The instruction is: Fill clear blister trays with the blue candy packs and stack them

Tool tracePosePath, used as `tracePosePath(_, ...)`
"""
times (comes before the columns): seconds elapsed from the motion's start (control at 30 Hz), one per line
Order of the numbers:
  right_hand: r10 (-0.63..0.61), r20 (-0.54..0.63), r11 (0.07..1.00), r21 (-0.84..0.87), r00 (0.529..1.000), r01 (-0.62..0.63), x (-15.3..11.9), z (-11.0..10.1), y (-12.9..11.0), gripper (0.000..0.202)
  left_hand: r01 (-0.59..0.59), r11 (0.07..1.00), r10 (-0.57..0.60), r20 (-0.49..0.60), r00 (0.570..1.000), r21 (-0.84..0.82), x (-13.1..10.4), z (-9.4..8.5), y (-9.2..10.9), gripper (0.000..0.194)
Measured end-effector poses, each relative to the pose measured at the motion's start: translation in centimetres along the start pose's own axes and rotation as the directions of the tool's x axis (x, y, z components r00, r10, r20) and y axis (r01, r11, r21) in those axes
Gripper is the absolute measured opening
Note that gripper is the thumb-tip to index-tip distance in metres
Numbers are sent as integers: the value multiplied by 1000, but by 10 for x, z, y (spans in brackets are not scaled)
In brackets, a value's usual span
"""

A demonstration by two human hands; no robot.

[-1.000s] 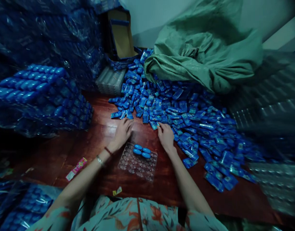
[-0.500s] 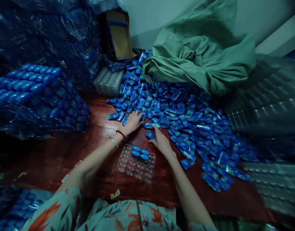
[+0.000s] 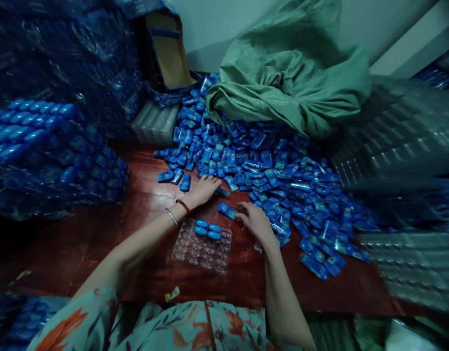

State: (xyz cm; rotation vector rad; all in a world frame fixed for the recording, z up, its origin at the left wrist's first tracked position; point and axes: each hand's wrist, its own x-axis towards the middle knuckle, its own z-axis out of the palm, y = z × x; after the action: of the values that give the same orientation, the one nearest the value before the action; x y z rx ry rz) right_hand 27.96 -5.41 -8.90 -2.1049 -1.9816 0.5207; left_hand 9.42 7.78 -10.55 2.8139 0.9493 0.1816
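Note:
My left hand, with a red bead bracelet and a silver bangle at the wrist, lies palm down at the pile's near edge, fingers stretched out. A small blue packet pokes out from beneath its fingertips. Thumb and fingers of my right hand are closed on the end of another blue packet, just above the table. Between my forearms lies a clear plastic tray with rows of oval hollows. Several shiny blue oval pieces sit in its far rows.
A large heap of blue packets spreads over the dark red table. Behind it slumps a green cloth sack. Stacked trays of blue pieces stand left, clear trays right. An open box stands at the back.
My right hand has drawn back to the right and closed on a packet. My left hand has shifted slightly toward me, uncovering a packet on its left. The view has turned a little right.

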Motion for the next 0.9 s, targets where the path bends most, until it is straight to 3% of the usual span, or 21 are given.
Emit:
tracePosePath(0.1, 15, -24, 1000, 8, 1000, -15, 0, 8, -10, 28, 16, 1000, -16, 2, 1000, -25, -10, 3, -2, 21)
tracePosePath(0.23, -29, -32, 992, -124, 999, 25, 8, 18, -30, 40, 53, 998, -53, -11, 999, -26, -16, 0, -6, 19)
tracePosePath(0.37, -82, 16, 958, -276, 997, 83, 17, 20, -43, 31, 107, 994, -108, -54, 993, -13, 2, -8, -8, 34)
tracePosePath(0.43, -63, 43, 948, -309, 997, 74, 19, 18, -45, 27, 71, 997, -72, -45, 996, -20, 20, -8, -6, 31)
tracePosePath(0.53, 26, 72, 946, -325, 997, -1, 16, 13, -43, 24, -40, 999, 40, -5, 999, -33, 48, -2, -1, 22)
tracePosePath(0.67, 176, 93, 911, -392, 980, -126, 1, 12, -36, 28, -148, 988, 151, 43, 988, -49, 70, 6, 2, 25)
tracePosePath(0.8, 226, 73, 882, -438, 971, -172, -20, 14, -23, 38, -168, 981, 172, 38, 984, -93, 67, 3, -2, 18)
tracePosePath(0.9, 203, 6, 952, -235, 979, -196, -38, 12, -4, 37, -118, 984, 120, 3, 993, -133, 46, -6, -6, 17)
